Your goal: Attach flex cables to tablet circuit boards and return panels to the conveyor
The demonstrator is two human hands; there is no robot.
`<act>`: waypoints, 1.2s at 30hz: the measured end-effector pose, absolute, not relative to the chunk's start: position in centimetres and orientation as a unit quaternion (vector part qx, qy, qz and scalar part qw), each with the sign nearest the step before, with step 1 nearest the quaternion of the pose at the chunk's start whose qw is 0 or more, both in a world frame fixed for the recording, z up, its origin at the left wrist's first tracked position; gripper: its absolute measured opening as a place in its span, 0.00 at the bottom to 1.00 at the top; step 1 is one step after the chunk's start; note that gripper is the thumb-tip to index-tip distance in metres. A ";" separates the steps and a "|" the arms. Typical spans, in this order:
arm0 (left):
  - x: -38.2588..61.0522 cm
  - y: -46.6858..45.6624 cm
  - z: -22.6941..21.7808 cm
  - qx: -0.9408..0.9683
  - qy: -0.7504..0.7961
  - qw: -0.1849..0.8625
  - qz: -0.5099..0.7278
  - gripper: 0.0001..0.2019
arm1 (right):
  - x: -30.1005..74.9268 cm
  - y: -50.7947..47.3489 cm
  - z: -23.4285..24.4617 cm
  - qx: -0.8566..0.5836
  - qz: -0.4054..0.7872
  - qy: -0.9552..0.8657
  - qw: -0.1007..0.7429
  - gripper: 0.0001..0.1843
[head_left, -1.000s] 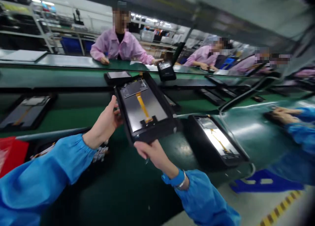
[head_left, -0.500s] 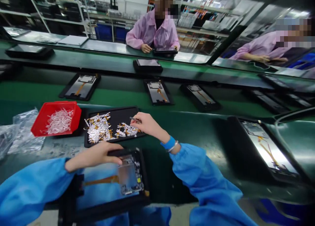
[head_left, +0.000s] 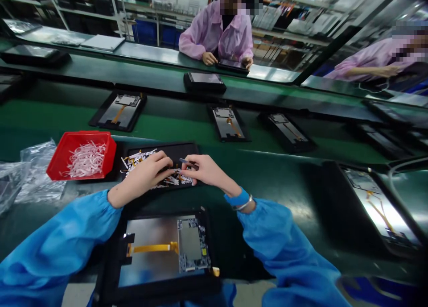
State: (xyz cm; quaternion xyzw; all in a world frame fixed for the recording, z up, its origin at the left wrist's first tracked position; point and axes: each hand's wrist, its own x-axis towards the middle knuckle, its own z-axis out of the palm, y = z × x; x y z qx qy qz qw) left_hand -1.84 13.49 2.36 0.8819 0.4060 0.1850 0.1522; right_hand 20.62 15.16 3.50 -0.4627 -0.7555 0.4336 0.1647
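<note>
My left hand (head_left: 145,175) is closed in a pinch at a small white-and-orange flex part (head_left: 174,170) above a black tray (head_left: 183,149). My right hand (head_left: 209,171) meets it from the other side, fingertips together, with a pair of tweezers (head_left: 189,163) between its fingers. Whether the right fingertips also grip the part is too small to tell. Loose flex parts (head_left: 140,156) lie heaped in the tray below. Nearest to me rests an opened tablet (head_left: 150,267), its circuit board and orange ribbon cable facing up, touched by neither hand.
A red bin (head_left: 56,164) of white strips stands left of the tray, beside clear plastic bags (head_left: 40,168). Beyond runs a green belt (head_left: 174,119) with several opened tablets. Another tablet (head_left: 377,204) lies at right. Two co-workers in pink (head_left: 217,35) sit across.
My left hand has let go of the tablet and moved up over the tray to my right hand. The tablet now lies flatter on the bench. The camera view has shifted slightly.
</note>
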 end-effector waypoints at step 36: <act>1.3 5.7 4.4 0.556 0.453 0.619 0.322 0.14 | 21.6 5.8 2.6 -0.343 0.350 -0.725 0.483 0.07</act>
